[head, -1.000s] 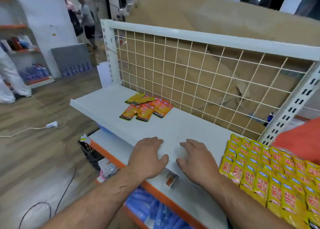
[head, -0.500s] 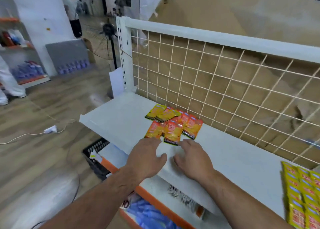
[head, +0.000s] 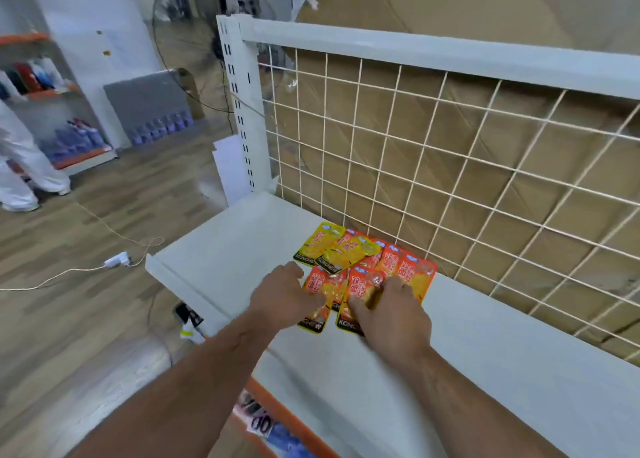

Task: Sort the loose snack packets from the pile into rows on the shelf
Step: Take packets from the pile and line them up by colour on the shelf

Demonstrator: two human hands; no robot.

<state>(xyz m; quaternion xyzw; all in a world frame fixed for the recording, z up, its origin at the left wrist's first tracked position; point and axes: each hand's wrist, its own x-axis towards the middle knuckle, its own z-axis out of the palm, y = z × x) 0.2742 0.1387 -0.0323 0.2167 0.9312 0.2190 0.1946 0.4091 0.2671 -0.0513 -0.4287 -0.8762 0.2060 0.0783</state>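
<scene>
Pressing with flat, unclenched fingers, left hand point(head: 282, 296) and right hand point(head: 393, 313) rest on orange-and-yellow snack packets point(head: 414, 272) piled on a white metal shelf point(head: 225, 249).

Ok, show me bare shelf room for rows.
Free: the shelf stretch right of the packet pile, along the wire grid; a smaller patch left of the pile, toward the upright post. Crowded: the pile, left hand and right hand on it.

Wire grid point(head: 415, 166) walls off the whole back of the shelf point(head: 225, 260), tight behind the packet pile point(head: 363, 263). Slotted post point(head: 242, 111) blocks the far-left corner. Bare board runs left and right of the pile, and the front edge is open for reaching in.
</scene>
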